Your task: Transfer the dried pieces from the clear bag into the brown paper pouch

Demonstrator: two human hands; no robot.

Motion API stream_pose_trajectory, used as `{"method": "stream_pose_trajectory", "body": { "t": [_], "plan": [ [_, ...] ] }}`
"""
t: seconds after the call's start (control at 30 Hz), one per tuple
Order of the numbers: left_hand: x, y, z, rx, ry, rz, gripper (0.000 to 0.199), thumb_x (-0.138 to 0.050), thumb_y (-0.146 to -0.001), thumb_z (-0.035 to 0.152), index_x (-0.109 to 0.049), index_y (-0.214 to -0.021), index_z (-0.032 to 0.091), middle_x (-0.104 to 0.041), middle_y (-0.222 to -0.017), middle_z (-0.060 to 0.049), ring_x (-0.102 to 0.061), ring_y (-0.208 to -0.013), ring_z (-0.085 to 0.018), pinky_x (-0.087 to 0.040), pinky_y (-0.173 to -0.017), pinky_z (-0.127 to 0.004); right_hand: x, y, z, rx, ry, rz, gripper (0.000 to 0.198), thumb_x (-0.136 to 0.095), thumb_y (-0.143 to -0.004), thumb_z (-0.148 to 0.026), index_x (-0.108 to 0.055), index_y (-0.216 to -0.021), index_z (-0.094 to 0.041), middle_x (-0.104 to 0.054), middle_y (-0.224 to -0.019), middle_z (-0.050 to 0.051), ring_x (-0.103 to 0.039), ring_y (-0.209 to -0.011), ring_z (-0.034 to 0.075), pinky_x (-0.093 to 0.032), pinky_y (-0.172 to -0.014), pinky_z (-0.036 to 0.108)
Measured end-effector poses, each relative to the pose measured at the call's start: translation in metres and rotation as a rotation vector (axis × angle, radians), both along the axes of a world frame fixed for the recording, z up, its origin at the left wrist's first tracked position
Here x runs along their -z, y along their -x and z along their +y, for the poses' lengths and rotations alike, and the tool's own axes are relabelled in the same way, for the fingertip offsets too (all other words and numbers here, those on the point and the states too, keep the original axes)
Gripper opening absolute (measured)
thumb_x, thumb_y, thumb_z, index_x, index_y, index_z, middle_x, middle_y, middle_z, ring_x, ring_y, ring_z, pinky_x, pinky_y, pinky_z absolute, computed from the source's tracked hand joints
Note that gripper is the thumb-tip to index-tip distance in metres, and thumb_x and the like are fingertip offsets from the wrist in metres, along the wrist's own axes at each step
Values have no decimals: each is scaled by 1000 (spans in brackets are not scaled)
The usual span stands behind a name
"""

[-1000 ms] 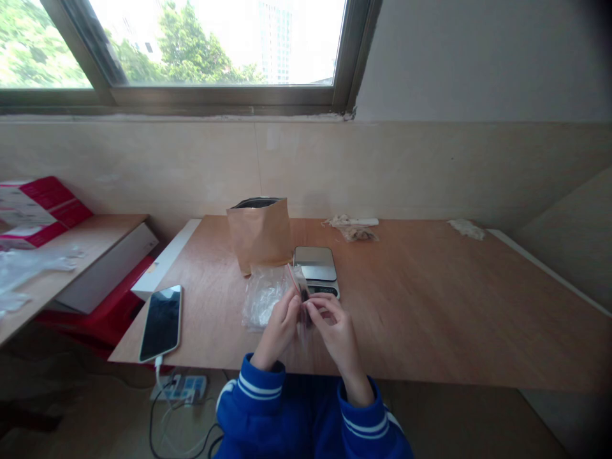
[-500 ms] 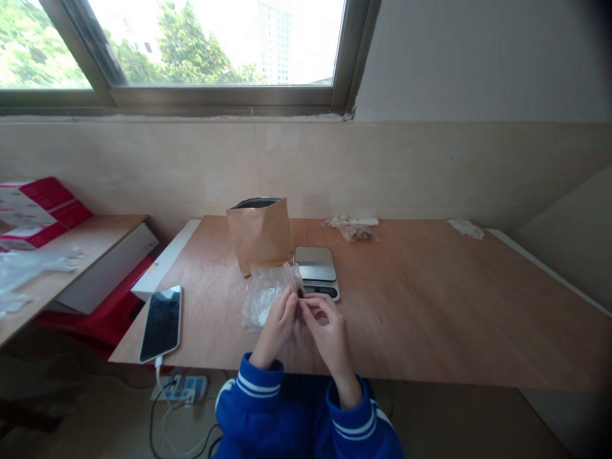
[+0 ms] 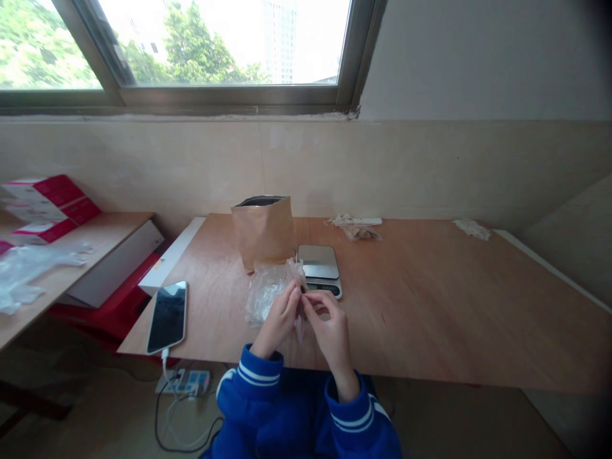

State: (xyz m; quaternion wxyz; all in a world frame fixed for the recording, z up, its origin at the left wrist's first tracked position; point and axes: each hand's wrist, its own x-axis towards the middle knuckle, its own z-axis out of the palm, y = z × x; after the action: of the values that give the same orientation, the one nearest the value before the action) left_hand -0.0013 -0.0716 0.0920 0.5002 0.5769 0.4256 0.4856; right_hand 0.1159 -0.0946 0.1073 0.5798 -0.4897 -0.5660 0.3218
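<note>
Both hands meet in front of the scale, pinching a small clear zip bag (image 3: 299, 328) between their fingertips. My left hand (image 3: 278, 313) is closed on the bag's left side, thumb and fingers together. On the other side my right hand (image 3: 329, 326) pinches it with thumb and forefinger. Something dark shows at the fingertips, too small to name. Just beyond the hands is a kitchen scale (image 3: 317, 260) with a steel top, its display partly visible. A pile of clear plastic bags (image 3: 264, 293) lies left of my left hand. Behind it stands an open brown paper pouch (image 3: 264, 231).
A phone (image 3: 167, 317) plugged into a white cable lies at the table's left edge. Towards the wall are a small bag of brownish bits (image 3: 362, 233) and a crumpled white glove-like thing (image 3: 472, 229). Red and white boxes (image 3: 60, 201) sit on the left table.
The whole view has shifted slightly, so things appear a little further right. Both hands keep hold of the zip bag; its top edge has tilted a little between the fingers.
</note>
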Motion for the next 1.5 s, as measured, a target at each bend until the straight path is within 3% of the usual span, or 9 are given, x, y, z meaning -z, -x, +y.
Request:
{"method": "stream_pose_trajectory", "body": {
  "t": [0.43, 0.57, 0.73, 0.9, 1.2, 1.37, 1.5],
  "plan": [
    [5, 3, 2, 37, 12, 16, 35, -38, -95, 48, -52, -82, 18, -46, -60, 4, -44, -52, -11, -36, -51, -23, 7, -4, 3, 15, 25, -4, 28, -59, -88, -43, -71, -79, -19, -69, -86, 7, -65, -78, 19, -55, -66, 29],
    [7, 5, 4, 14, 2, 9, 33, -42, -94, 45, -54, -82, 17, -49, -63, 2, -45, -55, -11, -37, -51, -23, 7, -1, 4, -5, 60, -24, 25, -58, -89, -41, -70, -90, -19, -71, -91, 8, -67, -77, 19, -56, -67, 29],
    [-3, 10, 7, -32, -22, 71, 28, -44, -90, 38, -49, -71, 19, -46, -54, 4, -44, -51, -11, -36, -50, -22, 2, 6, 11, -15, -6, -227, 21, -53, -92, -36, -68, -89, -23, -71, -89, 5, -68, -73, 19, -53, -68, 29],
    [-15, 11, 6, -189, -12, 134, 27, -43, -80, 30, -37, -56, 21, -40, -45, 6, -41, -43, -9, -31, -46, -22, -6, 8, 21, 56, -95, -417, 15, -52, -90, -28, -64, -82, -22, -67, -82, 4, -64, -79, 20, -49, -70, 29],
    [-21, 23, 4, -227, -51, 370, 27, -45, -75, 28, -36, -51, 21, -39, -41, 5, -40, -42, -10, -27, -47, -22, 5, 13, 27, 66, -112, -260, 15, -51, -88, -29, -59, -78, -21, -65, -79, 4, -61, -70, 17, -51, -63, 27],
    [-29, 43, -4, -321, -46, 345, 28, -45, -77, 27, -35, -52, 22, -39, -40, 6, -41, -41, -10, -29, -47, -23, 1, -15, 39, 208, 34, -128, 24, -54, -87, -44, -57, -80, -21, -64, -66, 3, -62, -55, 18, -49, -49, 27],
    [-29, 55, -6, -293, -69, 244, 34, -46, -84, 34, -36, -53, 22, -39, -41, 6, -40, -42, -10, -31, -48, -23, -14, -31, 42, 191, 15, -102, 30, -54, -88, -50, -56, -83, -20, -68, -76, 7, -67, -65, 20, -53, -56, 30]
  ]
}}
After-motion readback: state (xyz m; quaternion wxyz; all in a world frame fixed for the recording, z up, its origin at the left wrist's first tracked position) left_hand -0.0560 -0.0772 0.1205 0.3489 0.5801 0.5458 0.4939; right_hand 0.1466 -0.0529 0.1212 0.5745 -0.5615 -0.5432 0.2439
